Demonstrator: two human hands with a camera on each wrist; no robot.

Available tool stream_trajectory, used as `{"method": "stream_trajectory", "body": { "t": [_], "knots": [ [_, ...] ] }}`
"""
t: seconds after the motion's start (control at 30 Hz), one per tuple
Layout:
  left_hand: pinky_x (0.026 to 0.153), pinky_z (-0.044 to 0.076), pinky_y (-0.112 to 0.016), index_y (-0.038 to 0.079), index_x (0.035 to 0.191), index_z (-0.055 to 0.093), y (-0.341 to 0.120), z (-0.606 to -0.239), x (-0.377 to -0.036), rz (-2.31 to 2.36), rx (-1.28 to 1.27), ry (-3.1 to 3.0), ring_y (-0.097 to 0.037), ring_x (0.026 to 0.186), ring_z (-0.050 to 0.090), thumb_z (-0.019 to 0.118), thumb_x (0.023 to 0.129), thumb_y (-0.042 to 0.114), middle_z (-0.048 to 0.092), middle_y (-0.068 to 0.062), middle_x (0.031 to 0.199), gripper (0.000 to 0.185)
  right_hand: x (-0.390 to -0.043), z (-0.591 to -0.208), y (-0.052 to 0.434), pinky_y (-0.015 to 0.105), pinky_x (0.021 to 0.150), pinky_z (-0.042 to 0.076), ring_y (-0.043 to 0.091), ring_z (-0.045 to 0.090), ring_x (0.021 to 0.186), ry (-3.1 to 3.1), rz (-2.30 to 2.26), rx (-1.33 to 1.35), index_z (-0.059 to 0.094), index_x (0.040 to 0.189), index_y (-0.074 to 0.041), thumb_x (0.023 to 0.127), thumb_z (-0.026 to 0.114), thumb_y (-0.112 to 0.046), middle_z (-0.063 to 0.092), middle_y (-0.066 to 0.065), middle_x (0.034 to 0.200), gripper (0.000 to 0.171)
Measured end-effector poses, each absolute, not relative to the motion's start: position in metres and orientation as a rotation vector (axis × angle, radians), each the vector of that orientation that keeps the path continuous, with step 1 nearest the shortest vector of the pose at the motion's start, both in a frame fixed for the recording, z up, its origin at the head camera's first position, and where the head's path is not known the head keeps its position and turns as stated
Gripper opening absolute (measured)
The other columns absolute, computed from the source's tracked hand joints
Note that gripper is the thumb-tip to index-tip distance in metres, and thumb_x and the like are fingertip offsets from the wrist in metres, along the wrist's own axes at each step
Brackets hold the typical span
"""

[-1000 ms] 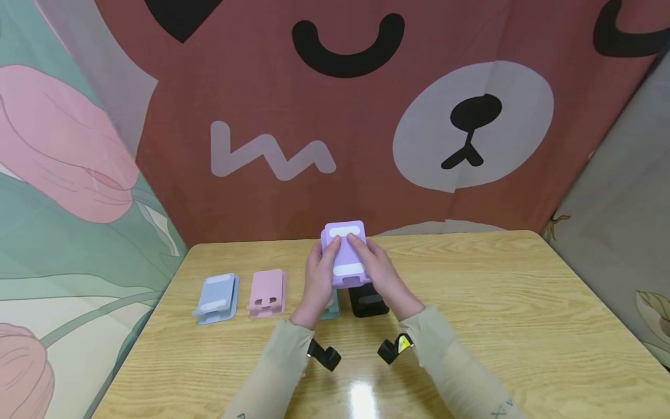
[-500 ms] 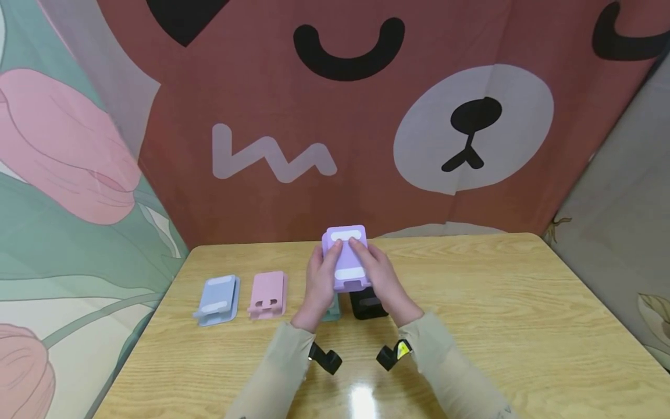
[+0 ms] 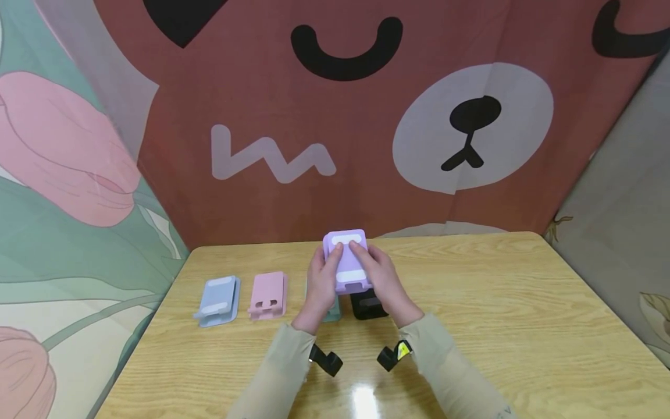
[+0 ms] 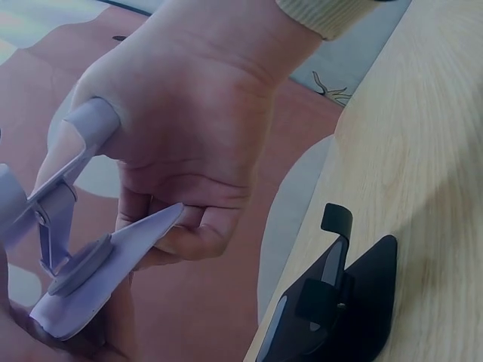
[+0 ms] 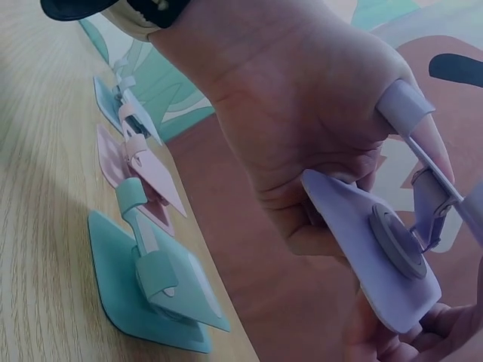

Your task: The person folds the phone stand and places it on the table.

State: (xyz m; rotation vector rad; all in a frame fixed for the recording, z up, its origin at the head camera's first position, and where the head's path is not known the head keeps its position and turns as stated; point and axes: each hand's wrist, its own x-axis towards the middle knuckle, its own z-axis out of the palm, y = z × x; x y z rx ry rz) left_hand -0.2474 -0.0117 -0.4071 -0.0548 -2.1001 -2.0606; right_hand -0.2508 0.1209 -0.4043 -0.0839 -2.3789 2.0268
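Note:
A purple folding phone stand [image 3: 349, 262] with white pads is held up over the table between my two hands. My left hand [image 3: 320, 291] grips its left edge, thumb lying on the top plate. From the right, my right hand [image 3: 386, 282] grips it the same way. The right wrist view shows the stand's base plate [image 5: 355, 241] with a round disc, a hinged arm and the upper plate standing apart from it. Fingers curl under the base from both sides. Below the hands, a teal phone stand [image 5: 162, 279] and a black phone stand [image 4: 370, 294] are partly hidden in the head view.
A light blue phone stand [image 3: 218, 299] and a pink phone stand [image 3: 268, 294] stand to the left on the wooden table [image 3: 497, 326]. Behind the table's back edge hangs a brown bear-print cloth [image 3: 356, 145]. Patterned cloths flank both sides.
Both hands and the purple phone stand sit slightly lower in the head view than a second ago. Their grip looks the same, and the stands on the table have not moved.

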Motion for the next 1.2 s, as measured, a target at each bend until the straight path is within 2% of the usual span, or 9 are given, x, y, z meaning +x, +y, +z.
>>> {"method": "stream_trajectory", "body": {
  "t": [0.17,0.37,0.73,1.2],
  "knots": [
    [0.072,0.052,-0.034,-0.002,0.117,0.058,-0.0113,-0.4094,-0.2484,-2.061,-0.058,-2.107,-0.022,0.083,0.061,0.058,0.104,0.039,0.064,-0.013,0.095,0.043,-0.2525,-0.4076,0.1221,0.042,0.086,0.051,0.028,0.062,0.1,-2.366,2.001,-0.059,0.058,0.137,-0.003,0.092,0.059,-0.069,0.065,0.016,0.114,0.079],
    [0.072,0.053,-0.034,-0.002,0.118,0.059,-0.0118,-0.4107,-0.248,-2.075,-0.069,-2.107,-0.022,0.084,0.062,0.057,0.104,0.038,0.064,-0.013,0.096,0.042,-0.2527,-0.4099,0.1223,0.038,0.082,0.053,0.027,0.062,0.098,-2.375,1.987,-0.047,0.059,0.134,-0.004,0.092,0.06,-0.068,0.065,0.015,0.113,0.076],
    [0.069,0.054,-0.032,-0.004,0.12,0.059,-0.0121,-0.4118,-0.247,-2.084,-0.091,-2.095,-0.02,0.08,0.063,0.058,0.105,0.031,0.066,-0.013,0.094,0.037,-0.2513,-0.4121,0.1233,0.032,0.07,0.052,0.024,0.062,0.086,-2.343,2.001,-0.003,0.064,0.113,-0.004,0.095,0.063,-0.06,0.065,0.013,0.101,0.059],
    [0.067,0.056,-0.032,-0.006,0.116,0.062,-0.0118,-0.4132,-0.2487,-2.047,-0.146,-2.082,-0.019,0.077,0.065,0.059,0.105,0.027,0.069,-0.014,0.091,0.035,-0.2533,-0.4119,0.1262,0.033,0.07,0.055,0.024,0.064,0.087,-2.336,2.048,0.022,0.065,0.117,-0.004,0.097,0.063,-0.056,0.066,0.014,0.102,0.056]
  ]
}}
